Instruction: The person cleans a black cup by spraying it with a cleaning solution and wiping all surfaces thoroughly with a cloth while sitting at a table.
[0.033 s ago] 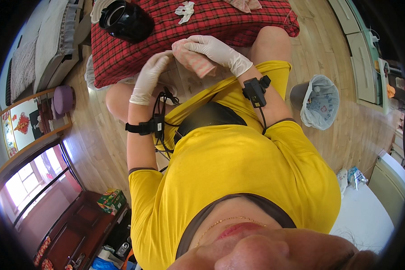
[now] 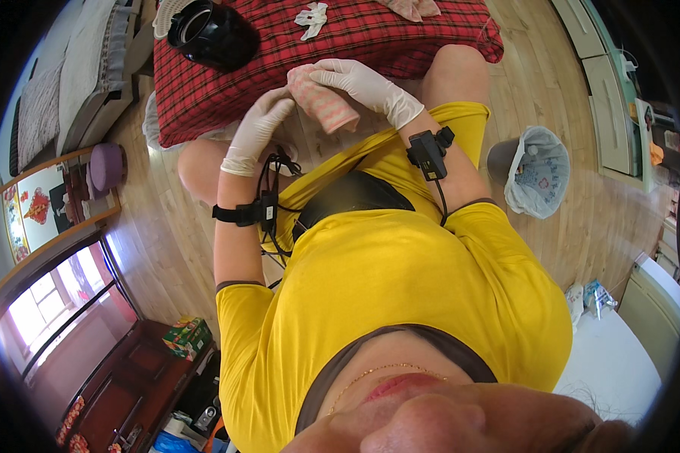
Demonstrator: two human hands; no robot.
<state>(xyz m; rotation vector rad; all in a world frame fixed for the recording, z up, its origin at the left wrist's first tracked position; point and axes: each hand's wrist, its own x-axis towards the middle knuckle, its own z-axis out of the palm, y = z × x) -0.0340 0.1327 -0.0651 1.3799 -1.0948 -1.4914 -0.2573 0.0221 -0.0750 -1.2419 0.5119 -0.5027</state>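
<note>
A rolled or folded pink-and-white patterned cloth (image 2: 321, 102) is held over the gap between my knees, at the near edge of the table. My right hand (image 2: 366, 84), in a pale thin glove, grips its upper right side with fingers closed over it. My left hand (image 2: 258, 127), gloved alike, is bent with its fingertips against the cloth's far left end; how firmly they pinch it is hard to see. The near end of the cloth hangs loose, showing a rounded fold. A crumpled white glove-like piece (image 2: 311, 20) lies on the red plaid tablecloth (image 2: 287, 53).
A black pot-like container (image 2: 213, 36) stands at the table's left, beside a white basket (image 2: 164, 16). Another pinkish cloth (image 2: 412, 7) lies at the far edge. A lined waste bin (image 2: 538, 172) stands on the floor to my right. A purple stool (image 2: 107, 166) is at the left.
The cloth's loose near end has swung slightly left and toward me. My left hand has shifted a little to the right, its thumb side showing more. My right hand stays nearly where it was.
</note>
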